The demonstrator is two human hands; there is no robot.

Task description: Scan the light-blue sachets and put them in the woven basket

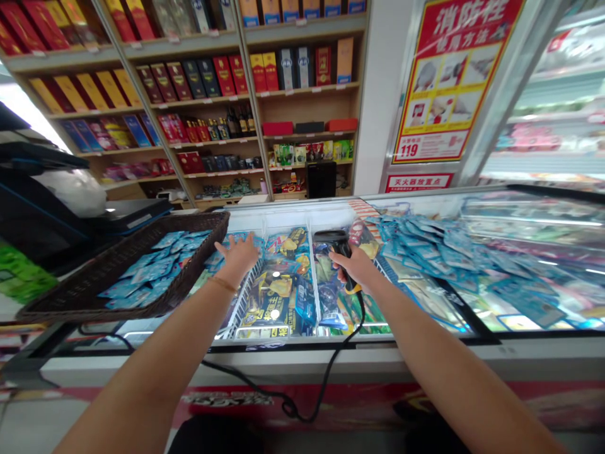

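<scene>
My right hand is wrapped round the handle of a black barcode scanner, its head pointing left above the freezer. A black cable runs from the handle down over the freezer's front edge. Fingers spread and holding nothing, my left hand hovers beside the right rim of a brown wicker basket. Blue packets lie piled in that basket. On the glass to the right of the scanner is a larger heap of blue packets. Below my hands, wire baskets hold frozen packages.
The chest freezer stretches across in front of me. Wooden shelves with boxes and bottles stand behind it. A black scale-like device sits behind the basket. A red and yellow poster hangs at the back right, near a glass-doored cooler.
</scene>
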